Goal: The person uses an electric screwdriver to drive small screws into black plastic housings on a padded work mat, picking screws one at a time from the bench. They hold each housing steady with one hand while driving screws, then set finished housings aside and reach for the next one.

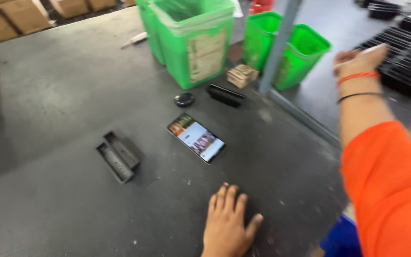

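Phone (pixel 196 137) is the landmark here: it lies face up with its screen lit, near the middle of the dark grey tabletop (pixel 48 85). Below it, toward the person and a little to its right, the left hand (pixel 228 222) rests palm down on the tabletop, its fingers spread flat and holding nothing; it is near the phone but apart from it. Far to the right of the phone and beyond the tabletop's edge, the right hand (pixel 359 61) reaches out over a stack of black ridged trays (pixel 407 57). An orange sleeve (pixel 390 190) covers that arm up to the forearm, and an orange band and a thin black band circle the wrist. Motion blur hides the fingers of this hand, so I cannot tell whether its grip is spread or pressed together, nor whether it touches the trays.

Left of the phone and well apart from it lie two long dark grey moulded parts (pixel 118 156), side by side and touching. Just above the phone sits a small round black object (pixel 184 99), and to that object's right a black oblong part (pixel 225 95). Farther above the phone stands a green bin (pixel 198 43) lined with a clear bag, with a small brown block (pixel 242 75) at its foot. Two more green bins (pixel 286 47) stand right of a grey post (pixel 279 45).
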